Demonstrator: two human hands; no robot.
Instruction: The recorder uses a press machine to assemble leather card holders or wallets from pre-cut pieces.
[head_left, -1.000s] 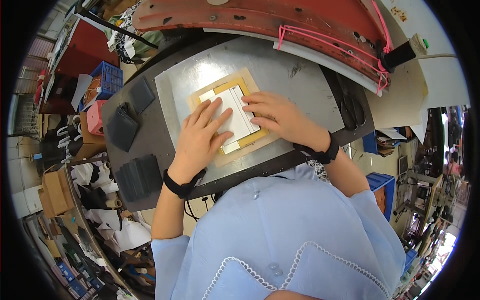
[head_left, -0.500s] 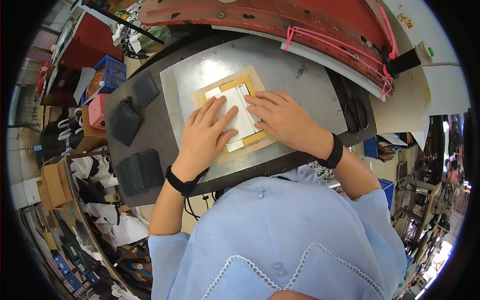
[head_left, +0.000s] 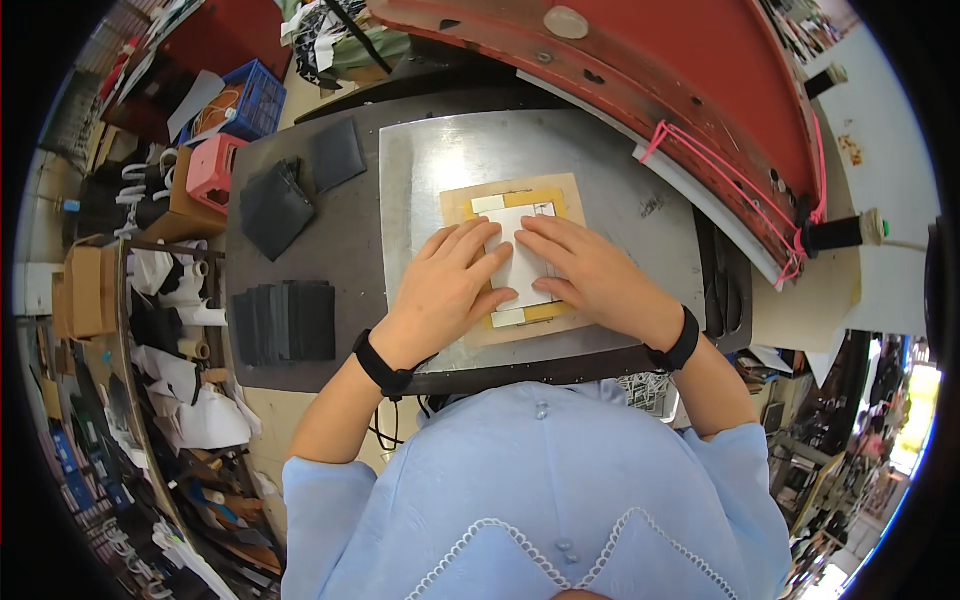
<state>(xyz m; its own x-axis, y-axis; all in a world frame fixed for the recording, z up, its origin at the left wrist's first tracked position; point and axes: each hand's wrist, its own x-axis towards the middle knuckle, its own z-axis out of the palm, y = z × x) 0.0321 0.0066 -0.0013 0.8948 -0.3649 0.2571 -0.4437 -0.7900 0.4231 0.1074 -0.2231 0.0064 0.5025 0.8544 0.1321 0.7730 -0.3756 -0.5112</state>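
Observation:
A white rectangular sheet (head_left: 520, 268) lies on a yellow frame-like form (head_left: 573, 206), which rests on a larger tan board (head_left: 456, 202). My left hand (head_left: 440, 290) lies flat on the sheet's left side, fingers stretched and thumb apart. From the right, my right hand (head_left: 600, 280) presses the sheet with spread fingers, its fingertips close to those of the left. Small white strips show at the form's upper and lower ends. Under the board is a shiny metal plate (head_left: 415, 165). My palms hide parts of the sheet's edges.
A red machine beam (head_left: 650, 65) with pink cord and a black handle (head_left: 840, 233) overhangs the plate's far right side. Black flat pieces (head_left: 285, 322) sit in a row at the table's left, with more dark pieces (head_left: 278, 212) behind. Beyond are a pink stool (head_left: 213, 170) and a blue crate (head_left: 265, 100).
My right hand has slid left from the sheet's right edge onto the sheet, closer to my left hand. My left hand stays on it. The whole view has shifted and turned slightly.

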